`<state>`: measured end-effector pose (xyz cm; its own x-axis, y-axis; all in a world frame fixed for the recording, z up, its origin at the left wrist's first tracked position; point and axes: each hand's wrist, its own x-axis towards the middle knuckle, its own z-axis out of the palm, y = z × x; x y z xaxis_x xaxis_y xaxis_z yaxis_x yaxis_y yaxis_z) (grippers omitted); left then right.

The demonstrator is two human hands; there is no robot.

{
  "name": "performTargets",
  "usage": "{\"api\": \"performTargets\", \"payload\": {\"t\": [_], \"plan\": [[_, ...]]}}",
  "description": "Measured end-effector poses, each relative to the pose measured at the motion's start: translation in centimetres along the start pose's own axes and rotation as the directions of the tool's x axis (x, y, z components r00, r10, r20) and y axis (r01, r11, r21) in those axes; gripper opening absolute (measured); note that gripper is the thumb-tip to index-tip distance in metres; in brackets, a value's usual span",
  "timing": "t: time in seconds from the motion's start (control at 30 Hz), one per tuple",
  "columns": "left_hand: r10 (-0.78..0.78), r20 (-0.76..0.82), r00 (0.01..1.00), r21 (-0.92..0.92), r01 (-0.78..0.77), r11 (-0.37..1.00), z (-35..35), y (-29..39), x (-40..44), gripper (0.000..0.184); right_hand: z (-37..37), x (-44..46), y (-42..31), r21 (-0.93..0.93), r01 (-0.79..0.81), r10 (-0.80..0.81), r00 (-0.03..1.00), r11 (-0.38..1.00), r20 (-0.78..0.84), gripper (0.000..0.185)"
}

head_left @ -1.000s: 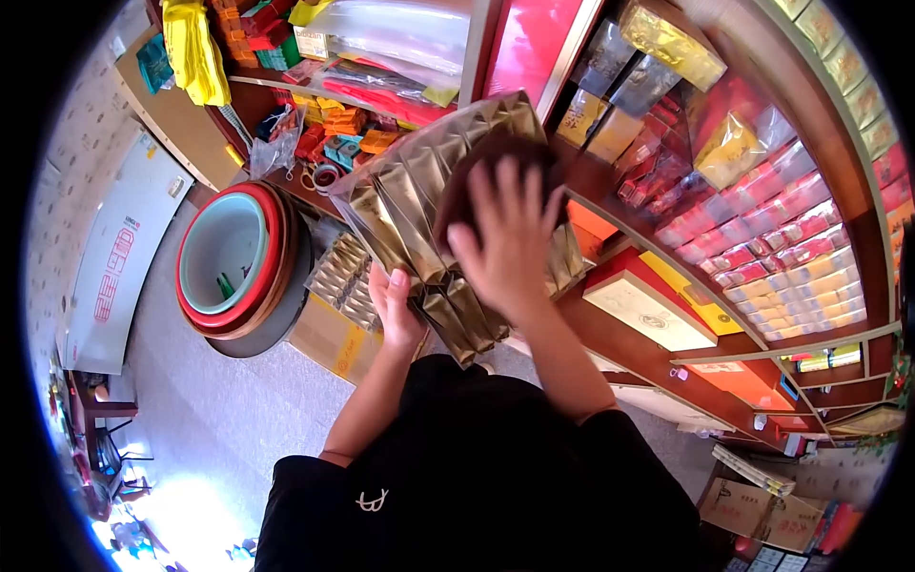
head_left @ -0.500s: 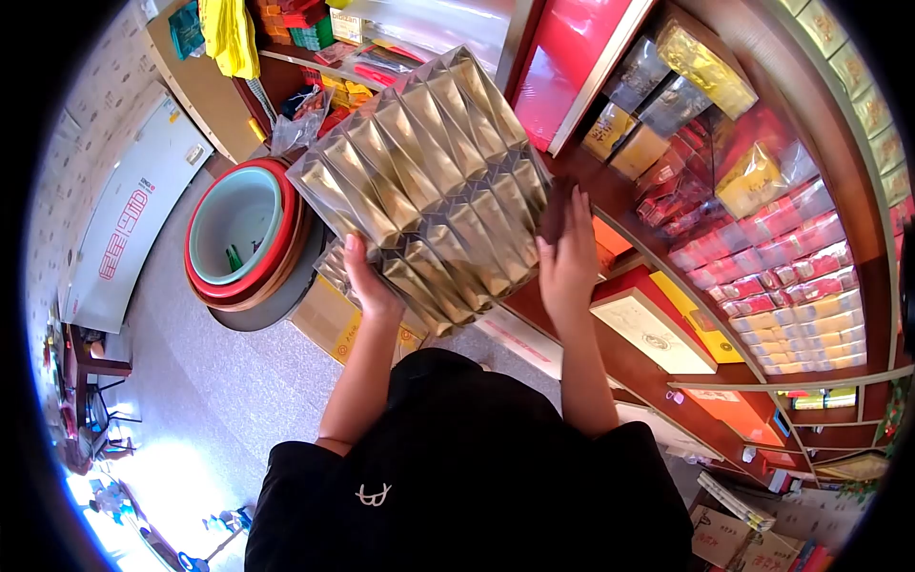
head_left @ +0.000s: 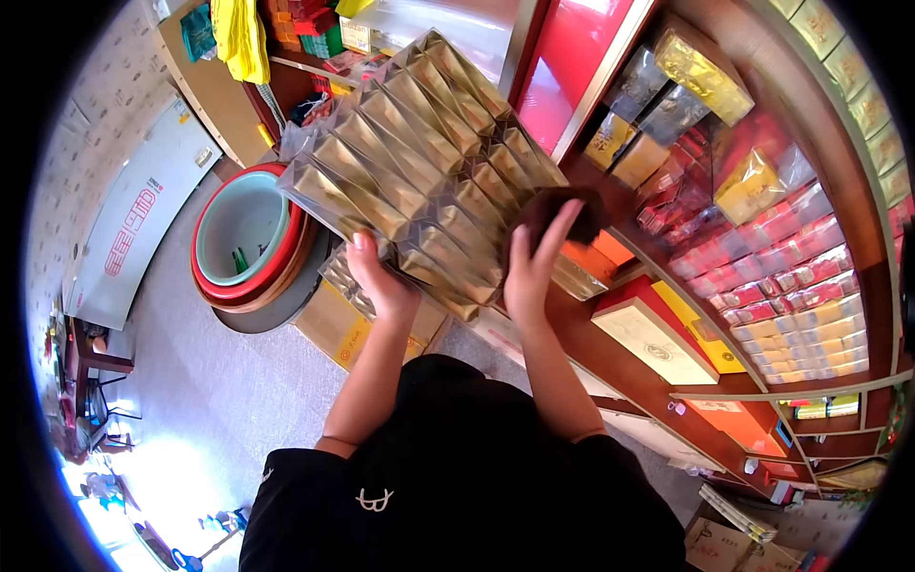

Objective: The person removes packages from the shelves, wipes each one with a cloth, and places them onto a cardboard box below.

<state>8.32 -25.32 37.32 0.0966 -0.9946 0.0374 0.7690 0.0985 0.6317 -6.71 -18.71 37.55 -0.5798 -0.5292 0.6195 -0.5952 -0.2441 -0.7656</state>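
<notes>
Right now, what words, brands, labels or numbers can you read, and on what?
Nothing reads for certain.
Black shirt: white mark, perhaps a stylised "B".
White cabinet: large red characters, sideways, too distorted.
Cardboard box: print too small.
Pale flat box: round emblem, too small.
Lower-right carton: red characters, blurred.
Gold packets: no lettering visible.

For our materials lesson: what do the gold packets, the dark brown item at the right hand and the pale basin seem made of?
Gold packets: probably foil or metallised film, shiny, with sharp creases and bright highlights.
Dark brown item: perhaps cloth, matt, showing no shine; blur leaves this open.
Pale basin: likely smooth plastic, with even colour and a thin rim.
</notes>
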Motion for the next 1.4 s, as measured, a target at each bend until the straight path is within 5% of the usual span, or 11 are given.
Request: {"api": "performTargets", "payload": {"t": [0.17,0.27,0.33,0.47,0.7,0.8,0.87,1.07,1.13,1.23,1.4], "plan": [[0.101,-0.008,0.995,-0.038,-0.101,0.994,0.9,-1.5,-1.8,0.060,0.2,-0.2,1.0,0.692,-0.574,0.640,0.739,0.437,0.210,0.064],[0.095,-0.045,0.994,-0.025,-0.097,0.995,-0.4,-2.6,-0.7,0.062,0.8,-5.5,-4.1,0.696,-0.716,0.772,0.471,0.051,0.427,0.054],[0.098,-0.060,0.993,-0.021,-0.100,0.995,-0.8,-2.7,-0.3,0.063,1.6,-8.6,-3.7,0.811,-0.584,0.636,0.630,0.011,0.445,0.050],[0.011,0.003,1.000,-0.110,-0.011,0.994,0.1,-1.1,-1.6,0.062,0.0,-7.3,-0.6,0.724,-0.635,0.715,0.635,0.269,0.291,0.049],[-0.047,0.061,0.997,-0.055,0.051,0.997,-5.1,-0.6,-1.4,0.069,-5.1,1.8,0.3,0.919,-0.365,0.615,0.762,0.152,0.201,0.040],[-0.014,0.196,0.980,-0.033,0.021,0.999,-6.8,0.1,-1.0,0.075,-8.1,1.8,3.2,0.339,-0.515,0.468,0.857,0.787,0.216,0.029],[0.037,0.391,0.920,0.176,-0.114,0.978,-6.0,1.9,-1.7,0.083,-9.2,1.9,1.3,-0.062,-0.363,0.357,0.845,0.930,0.399,0.036],[-0.045,0.633,0.773,0.316,-0.204,0.927,-4.0,2.2,-3.9,0.091,-6.0,2.0,-1.8,0.711,-0.226,0.440,0.888,0.666,-0.131,0.046],[-0.054,0.648,0.760,0.370,-0.252,0.894,-4.5,1.8,-4.4,0.086,-5.7,2.2,-2.0,0.714,0.056,0.311,0.875,0.698,-0.372,0.047],[-0.026,0.740,0.672,0.456,-0.473,0.753,-4.8,1.1,-4.1,0.077,-6.6,2.9,-2.6,-0.075,0.451,-0.456,0.862,0.889,-0.221,0.051],[-0.135,0.786,0.603,0.537,-0.556,0.634,-3.7,0.7,-5.1,0.070,-5.8,0.3,-8.3,-0.205,0.649,-0.619,0.761,0.733,0.193,0.043]]}}
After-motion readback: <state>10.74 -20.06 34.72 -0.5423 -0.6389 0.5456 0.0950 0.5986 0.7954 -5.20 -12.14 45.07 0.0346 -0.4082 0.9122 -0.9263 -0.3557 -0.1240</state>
